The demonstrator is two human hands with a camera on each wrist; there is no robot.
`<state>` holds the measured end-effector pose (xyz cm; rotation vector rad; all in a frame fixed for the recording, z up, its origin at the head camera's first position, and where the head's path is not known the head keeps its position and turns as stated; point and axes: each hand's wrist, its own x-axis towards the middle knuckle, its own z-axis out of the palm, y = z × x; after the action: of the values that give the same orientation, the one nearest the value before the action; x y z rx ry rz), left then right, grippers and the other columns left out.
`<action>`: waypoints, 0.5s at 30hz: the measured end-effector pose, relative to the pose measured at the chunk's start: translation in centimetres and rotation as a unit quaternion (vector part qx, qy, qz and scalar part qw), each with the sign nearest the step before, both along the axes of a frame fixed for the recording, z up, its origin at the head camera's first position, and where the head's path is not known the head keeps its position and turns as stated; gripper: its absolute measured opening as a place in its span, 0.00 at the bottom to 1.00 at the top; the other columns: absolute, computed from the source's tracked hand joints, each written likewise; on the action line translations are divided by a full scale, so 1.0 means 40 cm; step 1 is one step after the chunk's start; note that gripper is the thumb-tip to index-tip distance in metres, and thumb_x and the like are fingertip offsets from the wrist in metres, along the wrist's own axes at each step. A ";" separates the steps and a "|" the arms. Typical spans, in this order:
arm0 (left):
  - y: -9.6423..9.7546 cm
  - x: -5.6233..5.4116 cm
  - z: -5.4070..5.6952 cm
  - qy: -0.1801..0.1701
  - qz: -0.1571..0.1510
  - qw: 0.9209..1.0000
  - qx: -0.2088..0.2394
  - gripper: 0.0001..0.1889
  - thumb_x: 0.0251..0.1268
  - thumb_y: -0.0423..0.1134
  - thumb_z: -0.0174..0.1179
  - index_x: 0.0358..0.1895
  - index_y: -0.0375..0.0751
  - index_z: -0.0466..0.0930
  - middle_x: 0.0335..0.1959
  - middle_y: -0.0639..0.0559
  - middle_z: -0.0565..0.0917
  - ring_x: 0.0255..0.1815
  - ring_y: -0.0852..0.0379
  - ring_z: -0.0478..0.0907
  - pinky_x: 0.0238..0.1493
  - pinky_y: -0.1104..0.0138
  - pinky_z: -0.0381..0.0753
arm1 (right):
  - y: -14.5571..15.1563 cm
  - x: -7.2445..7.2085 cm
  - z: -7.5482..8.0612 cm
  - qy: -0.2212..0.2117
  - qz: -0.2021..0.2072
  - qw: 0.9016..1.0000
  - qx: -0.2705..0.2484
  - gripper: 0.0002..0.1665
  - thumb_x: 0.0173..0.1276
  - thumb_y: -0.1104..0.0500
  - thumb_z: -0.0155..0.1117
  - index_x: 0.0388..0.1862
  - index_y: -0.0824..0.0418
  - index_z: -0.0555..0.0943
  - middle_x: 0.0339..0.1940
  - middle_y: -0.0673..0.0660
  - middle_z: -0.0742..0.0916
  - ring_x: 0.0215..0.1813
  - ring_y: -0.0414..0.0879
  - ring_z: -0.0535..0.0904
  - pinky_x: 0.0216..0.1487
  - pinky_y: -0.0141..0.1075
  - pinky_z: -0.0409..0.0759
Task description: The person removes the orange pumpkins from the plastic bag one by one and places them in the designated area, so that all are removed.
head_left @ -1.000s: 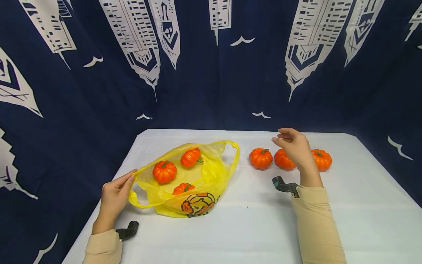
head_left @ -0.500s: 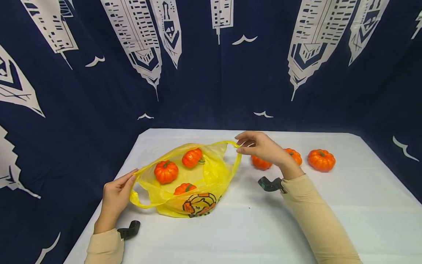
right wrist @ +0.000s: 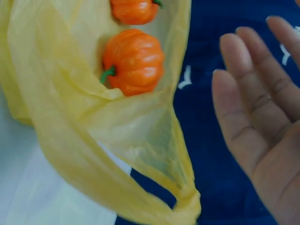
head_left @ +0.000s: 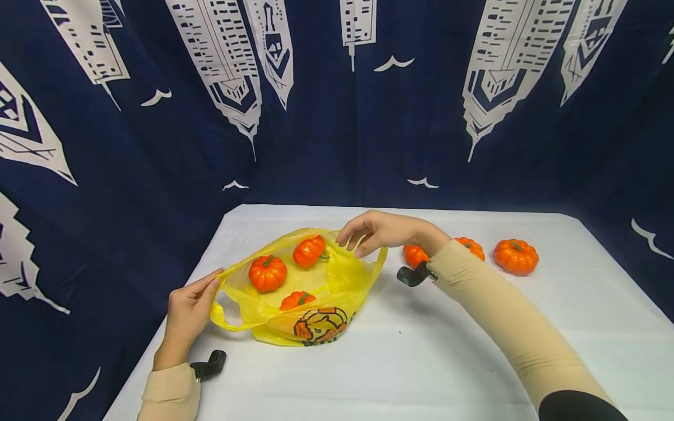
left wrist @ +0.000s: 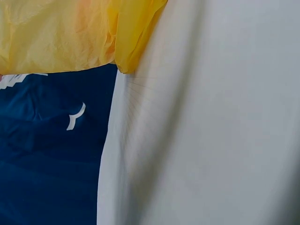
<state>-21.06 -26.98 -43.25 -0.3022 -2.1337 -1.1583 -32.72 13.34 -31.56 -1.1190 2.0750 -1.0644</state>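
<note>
A yellow plastic bag (head_left: pixel 342 280) lies with its mouth spread toward me. Three small orange pumpkins with green stems sit inside: one pumpkin (head_left: pixel 267 273) at the left, a second pumpkin (head_left: pixel 308 251) farther back, and a third pumpkin (head_left: pixel 297 300) partly hidden by the front wall. My left hand (head_left: pixel 186 313) pinches the bag's left edge between thumb and fingers. Over the bag's right handle hovers my right hand (head_left: pixel 381 231), its fingers loosely extended and nothing in them. In the right wrist view, its palm (right wrist: pixel 281 173) faces the bag's mouth.
To the right of the bag stand more orange pumpkins in a row: a near pumpkin (head_left: pixel 415 255) and a middle pumpkin (head_left: pixel 470 247), both partly behind the right arm, and a far-right pumpkin (head_left: pixel 516 256). A white table (head_left: pixel 400 374) bears everything, with a dark blue printed curtain (head_left: pixel 326 146) behind.
My right hand has moved left from above the row of pumpkins, past the bag's right handle, to over the bag's right side. The left hand keeps its pinch on the bag.
</note>
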 end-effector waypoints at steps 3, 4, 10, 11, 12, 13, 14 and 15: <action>-0.003 -0.001 -0.002 -0.001 0.000 1.000 -0.005 0.12 0.62 0.20 0.63 0.48 0.25 0.85 0.45 0.30 0.86 0.46 0.86 0.77 0.43 0.88 0.77 | -0.028 -0.021 0.000 -0.027 0.018 0.999 0.013 0.26 0.65 0.68 0.69 0.62 0.68 0.78 0.60 0.61 0.84 0.60 0.55 0.80 0.59 0.41 0.85; -0.004 -0.001 -0.003 -0.002 0.000 1.000 -0.006 0.12 0.62 0.20 0.63 0.48 0.25 0.85 0.45 0.30 0.86 0.47 0.87 0.77 0.44 0.88 0.77 | -0.037 -0.027 -0.001 -0.035 0.025 0.999 0.018 0.26 0.65 0.68 0.69 0.63 0.68 0.78 0.61 0.60 0.83 0.61 0.56 0.80 0.59 0.42 0.84; -0.008 -0.003 -0.004 -0.004 -0.004 1.000 -0.004 0.12 0.63 0.20 0.63 0.49 0.25 0.85 0.46 0.32 0.87 0.48 0.86 0.77 0.45 0.87 0.77 | -0.086 -0.057 -0.014 -0.064 0.070 0.994 0.052 0.28 0.67 0.67 0.68 0.66 0.67 0.75 0.68 0.63 0.79 0.64 0.55 0.78 0.62 0.41 0.83; -0.008 -0.003 -0.004 -0.003 -0.005 1.000 -0.004 0.12 0.63 0.20 0.62 0.49 0.25 0.85 0.46 0.32 0.87 0.48 0.85 0.77 0.45 0.87 0.77 | -0.094 -0.061 -0.018 -0.068 0.076 0.993 0.055 0.29 0.67 0.67 0.67 0.66 0.67 0.75 0.69 0.65 0.78 0.65 0.55 0.77 0.62 0.41 0.83; -0.008 -0.004 -0.004 -0.002 -0.005 1.000 -0.004 0.12 0.63 0.20 0.62 0.49 0.25 0.85 0.46 0.32 0.87 0.48 0.85 0.77 0.45 0.87 0.77 | -0.102 -0.063 -0.021 -0.071 0.082 0.992 0.058 0.29 0.67 0.67 0.67 0.67 0.67 0.75 0.70 0.66 0.77 0.65 0.55 0.77 0.62 0.40 0.83; -0.008 -0.004 -0.004 -0.001 -0.006 1.000 -0.005 0.12 0.62 0.20 0.62 0.49 0.25 0.85 0.46 0.31 0.87 0.48 0.85 0.77 0.45 0.87 0.77 | -0.110 -0.066 -0.024 -0.075 0.087 0.992 0.060 0.29 0.67 0.68 0.66 0.67 0.68 0.74 0.70 0.68 0.76 0.65 0.56 0.77 0.62 0.40 0.82; -0.008 -0.005 -0.005 0.000 -0.007 1.000 -0.005 0.12 0.62 0.20 0.63 0.49 0.25 0.85 0.46 0.31 0.87 0.48 0.85 0.78 0.45 0.87 0.77 | -0.118 -0.067 -0.027 -0.079 0.091 0.991 0.062 0.30 0.67 0.69 0.66 0.68 0.68 0.73 0.71 0.69 0.75 0.65 0.57 0.77 0.63 0.40 0.82; -0.007 -0.005 -0.005 0.001 -0.008 1.000 -0.005 0.12 0.62 0.20 0.63 0.49 0.25 0.85 0.46 0.31 0.87 0.48 0.85 0.78 0.45 0.87 0.78 | -0.126 -0.068 -0.029 -0.084 0.093 0.990 0.064 0.30 0.67 0.70 0.66 0.68 0.69 0.73 0.72 0.69 0.74 0.66 0.59 0.76 0.63 0.40 0.82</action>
<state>-21.27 -27.28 -43.46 -0.3264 -2.1383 -1.1570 -35.44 8.28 -32.72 -1.0957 1.8416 -0.8904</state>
